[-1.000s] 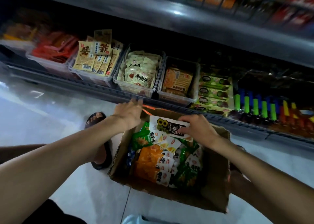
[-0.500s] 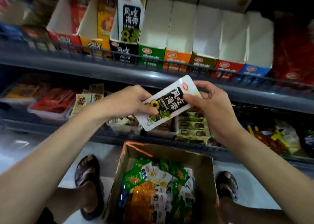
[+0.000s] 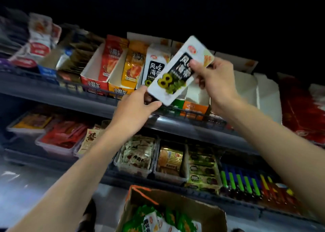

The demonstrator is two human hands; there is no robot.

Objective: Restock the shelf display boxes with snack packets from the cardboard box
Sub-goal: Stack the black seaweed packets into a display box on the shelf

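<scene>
A white-and-black snack packet (image 3: 177, 71) with green rings printed on it is raised in front of the upper shelf. My right hand (image 3: 213, 81) pinches its upper end and my left hand (image 3: 135, 105) holds its lower corner. Right behind it stands a display box (image 3: 154, 64) with the same black-and-white print, in a row with red (image 3: 98, 77), yellow (image 3: 123, 80), green and orange (image 3: 195, 108) boxes. The open cardboard box (image 3: 139, 202) sits on the floor below, holding green, orange and white packets (image 3: 158, 221).
A wire rail (image 3: 197, 114) runs along the upper shelf's front edge. The lower shelf holds clear bins of packets (image 3: 139, 154) and a row of coloured lighters (image 3: 246, 182). A red carton (image 3: 302, 115) stands at the right. A sandalled foot (image 3: 88, 219) is beside the box.
The packet came out of the cardboard box in my right hand, my left hand joined it, and both lifted it up to the upper shelf's display boxes. My view tilted upward.
</scene>
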